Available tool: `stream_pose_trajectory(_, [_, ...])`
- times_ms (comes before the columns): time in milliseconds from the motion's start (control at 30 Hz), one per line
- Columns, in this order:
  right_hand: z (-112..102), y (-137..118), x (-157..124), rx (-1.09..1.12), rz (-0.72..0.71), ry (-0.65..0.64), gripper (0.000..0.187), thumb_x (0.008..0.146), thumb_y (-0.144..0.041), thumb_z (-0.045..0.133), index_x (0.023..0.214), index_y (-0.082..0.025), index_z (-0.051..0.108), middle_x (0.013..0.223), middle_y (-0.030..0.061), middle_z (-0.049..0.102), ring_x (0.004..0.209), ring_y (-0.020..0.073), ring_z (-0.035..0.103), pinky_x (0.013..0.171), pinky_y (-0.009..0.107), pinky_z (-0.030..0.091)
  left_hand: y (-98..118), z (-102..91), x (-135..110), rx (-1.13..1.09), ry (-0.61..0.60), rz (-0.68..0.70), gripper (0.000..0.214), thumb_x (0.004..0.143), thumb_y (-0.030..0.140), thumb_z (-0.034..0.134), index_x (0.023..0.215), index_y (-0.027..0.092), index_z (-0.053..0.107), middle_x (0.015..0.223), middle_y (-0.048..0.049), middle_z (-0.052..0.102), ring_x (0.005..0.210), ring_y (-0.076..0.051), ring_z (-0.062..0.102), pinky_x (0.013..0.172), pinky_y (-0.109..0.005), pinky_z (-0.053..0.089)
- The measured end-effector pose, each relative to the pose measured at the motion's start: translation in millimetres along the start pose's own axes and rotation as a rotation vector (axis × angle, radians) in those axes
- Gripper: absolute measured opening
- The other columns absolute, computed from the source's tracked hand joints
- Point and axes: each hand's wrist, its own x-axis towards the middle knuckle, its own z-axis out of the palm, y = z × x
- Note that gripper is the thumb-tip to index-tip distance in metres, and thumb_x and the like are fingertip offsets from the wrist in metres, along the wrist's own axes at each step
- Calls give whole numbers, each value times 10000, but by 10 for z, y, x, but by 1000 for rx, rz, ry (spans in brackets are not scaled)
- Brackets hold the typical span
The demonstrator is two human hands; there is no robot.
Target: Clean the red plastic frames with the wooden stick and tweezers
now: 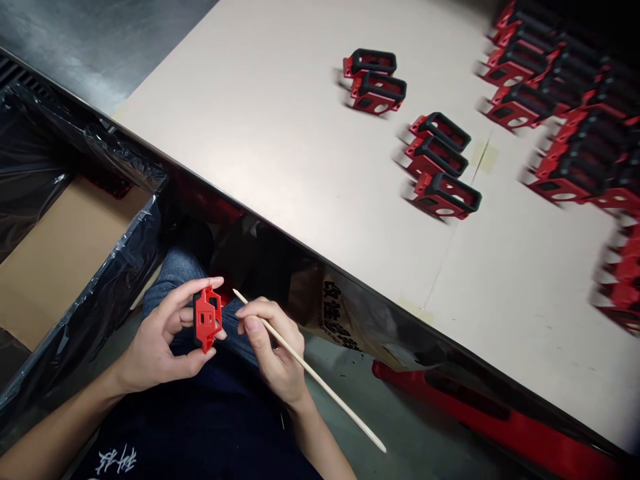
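Observation:
Above my lap, my left hand (167, 337) grips a small red and black plastic housing (206, 321) by its two ends, thumb below and fingers above. Its red face with cut-outs is turned toward my other hand. Pinched between thumb and fingers of my right hand (277, 347) is a long, thin wooden stick (325, 383). The stick's pointed tip is just right of the housing and apart from it; its other end reaches down to the lower right.
On the pale tabletop (300, 133) stand several similar red and black housings (440, 157), with dense rows of housings (575, 160) at the right. A carton (65, 260) lined with black plastic is at my left. A red bar (450, 407) runs under the table.

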Motion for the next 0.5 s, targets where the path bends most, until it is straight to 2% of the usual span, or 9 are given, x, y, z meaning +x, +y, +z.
stream_pose_trajectory(267, [15,-12,0,5,68,-9,149,1045,-236,549,988,-223,685,754,0,654,637,139,626,612,260,514,1,4,13,-42,-22,23,828,825,-14,810,1490,409,556,1524,-79,641,830,-119,814,865,-206,657])
stream_pose_trajectory(500, [13,-10,2,-3,62,-3,146,1040,-222,549,963,-230,673,726,-22,593,607,131,558,591,259,457,-49,-4,10,-58,-21,48,819,816,18,842,1484,393,553,1555,-100,610,745,-86,800,822,-175,654])
